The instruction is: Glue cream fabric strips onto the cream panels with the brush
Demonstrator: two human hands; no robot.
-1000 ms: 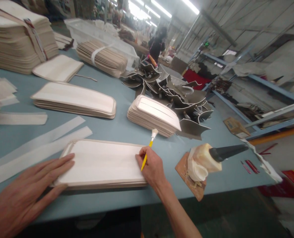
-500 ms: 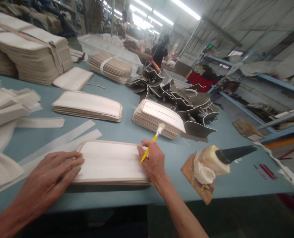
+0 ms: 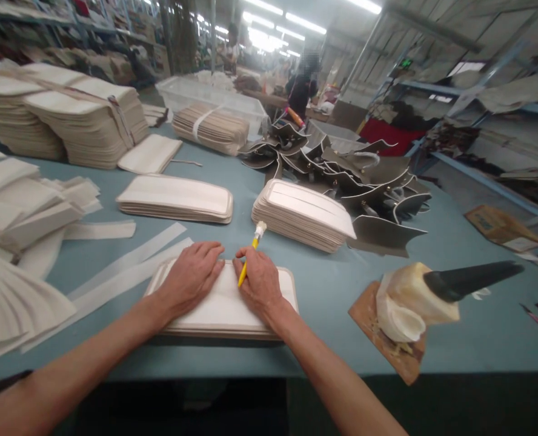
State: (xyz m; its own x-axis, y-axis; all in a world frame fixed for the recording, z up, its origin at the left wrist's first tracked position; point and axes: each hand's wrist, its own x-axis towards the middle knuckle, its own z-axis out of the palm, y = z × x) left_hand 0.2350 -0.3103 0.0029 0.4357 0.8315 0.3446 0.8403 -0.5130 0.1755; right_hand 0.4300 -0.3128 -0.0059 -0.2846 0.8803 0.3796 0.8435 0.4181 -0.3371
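Note:
A low stack of white panels with beige edges (image 3: pixel 223 312) lies near the table's front edge. My left hand (image 3: pixel 194 275) rests flat on the upper left part of the top panel, holding nothing. Close beside it, my right hand (image 3: pixel 260 281) holds a yellow brush (image 3: pixel 249 260) between its fingers and touches the panel. The brush's whitish bristles point away from me, toward a taller stack of panels (image 3: pixel 303 215). Another panel stack (image 3: pixel 176 197) lies behind my left hand.
White strips (image 3: pixel 128 266) and a heap of pale pieces (image 3: pixel 19 206) are at left. Behind stand tied stacks (image 3: pixel 87 121) and a clear bin (image 3: pixel 214 97). Dark grey pieces (image 3: pixel 342 175) lie back right; a glue-coated container (image 3: pixel 414 303) stands on a brown board. A person is far behind.
My left hand has moved right from the stack's left edge onto the top panel. My right hand, with the brush, has moved left toward it. The view has shifted slightly.

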